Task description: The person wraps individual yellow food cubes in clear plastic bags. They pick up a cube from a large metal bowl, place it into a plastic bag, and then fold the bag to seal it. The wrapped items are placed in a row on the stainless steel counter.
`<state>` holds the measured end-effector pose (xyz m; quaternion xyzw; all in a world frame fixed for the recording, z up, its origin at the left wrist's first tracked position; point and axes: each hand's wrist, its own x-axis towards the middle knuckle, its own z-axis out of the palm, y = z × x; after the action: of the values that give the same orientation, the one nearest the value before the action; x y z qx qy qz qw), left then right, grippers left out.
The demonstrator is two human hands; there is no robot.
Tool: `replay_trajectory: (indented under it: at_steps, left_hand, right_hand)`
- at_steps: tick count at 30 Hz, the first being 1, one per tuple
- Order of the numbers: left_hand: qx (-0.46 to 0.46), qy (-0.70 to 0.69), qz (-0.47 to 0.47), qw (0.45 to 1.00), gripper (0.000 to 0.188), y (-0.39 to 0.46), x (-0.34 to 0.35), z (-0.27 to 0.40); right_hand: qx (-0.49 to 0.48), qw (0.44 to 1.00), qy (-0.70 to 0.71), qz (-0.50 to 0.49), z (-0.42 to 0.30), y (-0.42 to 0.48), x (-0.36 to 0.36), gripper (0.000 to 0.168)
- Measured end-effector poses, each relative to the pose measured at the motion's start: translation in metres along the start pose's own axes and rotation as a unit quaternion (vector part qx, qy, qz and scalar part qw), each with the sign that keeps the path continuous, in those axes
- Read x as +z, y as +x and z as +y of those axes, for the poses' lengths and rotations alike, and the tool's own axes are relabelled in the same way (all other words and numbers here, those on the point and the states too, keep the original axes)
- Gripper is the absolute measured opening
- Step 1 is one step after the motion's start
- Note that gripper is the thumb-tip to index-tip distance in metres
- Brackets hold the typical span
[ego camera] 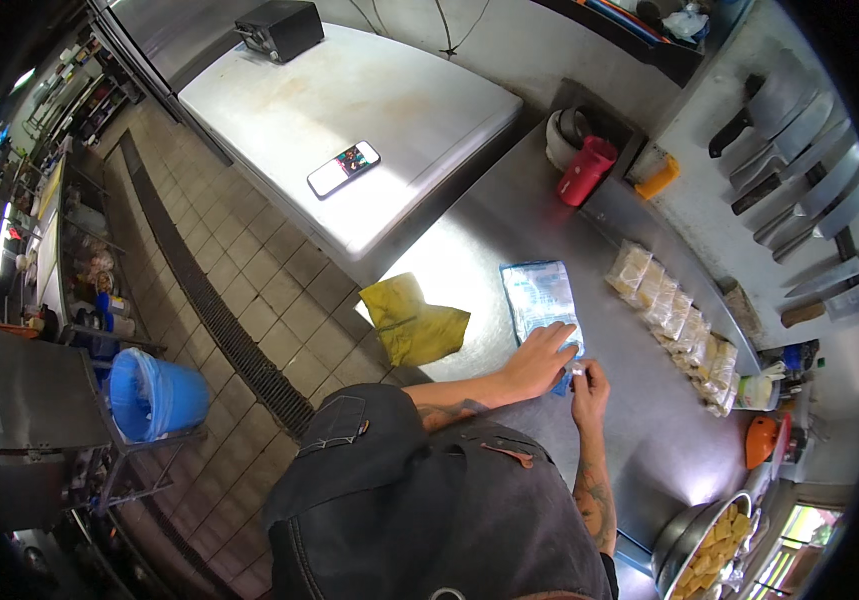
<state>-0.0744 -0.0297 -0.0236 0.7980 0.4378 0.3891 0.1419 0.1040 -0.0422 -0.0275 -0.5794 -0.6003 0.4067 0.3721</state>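
Note:
A flat plastic package (542, 296) with blue print and a shiny surface lies on the stainless steel worktop (504, 225). My left hand (542, 360) rests over its near end; whether those fingers grip it is hidden. Close beside, my right hand (592, 388) pinches a small whitish piece (577, 368) between thumb and fingers, apparently at the package's end. A bit of blue plastic (562, 386) shows between the hands. To the right, several plastic-wrapped portions of pale yellow food (669, 311) lie in a row. A yellow cloth (416, 319) drapes over the worktop's left edge.
A phone (344, 169) lies on the white chest-like top (392, 97), with a black box (279, 31) behind. A red cup-like container (587, 171) stands at the back. Knives (804, 165) hang along the wall. A metal bowl (673, 540) holds yellow pieces. A blue bucket (151, 394) stands left.

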Motion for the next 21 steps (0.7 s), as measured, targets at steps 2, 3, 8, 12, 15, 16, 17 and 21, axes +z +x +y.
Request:
replay_trajectory:
  at_steps: [2,3,8,12,15,16,17,21]
  left_hand:
    - [-0.008,0.028,0.008,1.0,0.035,0.004,0.012,-0.011]
    - [-0.014,0.041,0.008,0.999,0.031,0.006,0.024,-0.018]
    - [-0.071,0.094,0.021,0.993,0.02,0.013,0.052,-0.083]
    - [-0.093,-0.096,-0.017,0.991,0.028,0.038,0.015,-0.064]
    - [-0.133,-0.393,-0.107,0.903,0.05,0.074,-0.032,0.008]
    - [-0.088,-0.392,-0.127,0.907,0.054,0.08,-0.037,0.031]
    - [-0.044,-0.395,-0.144,0.906,0.057,0.087,-0.039,0.051]
    - [0.035,-0.326,-0.158,0.932,0.05,0.103,-0.024,0.079]
  right_hand:
    - [-0.039,0.994,0.096,-0.014,0.001,-0.011,-0.018,0.014]
    - [-0.055,0.988,0.143,-0.013,0.0,-0.02,-0.031,0.016]
    - [-0.061,0.927,0.264,0.259,-0.019,-0.047,-0.114,0.029]
    - [0.118,0.935,0.17,0.289,-0.036,-0.05,-0.135,0.025]
    - [0.068,0.955,0.21,0.197,-0.061,-0.047,-0.116,0.026]
    - [0.079,0.951,0.233,0.19,-0.07,-0.047,-0.108,0.026]
    - [0.09,0.946,0.252,0.182,-0.079,-0.052,-0.106,0.027]
    - [0.096,0.956,0.255,0.111,-0.092,-0.059,-0.111,0.026]
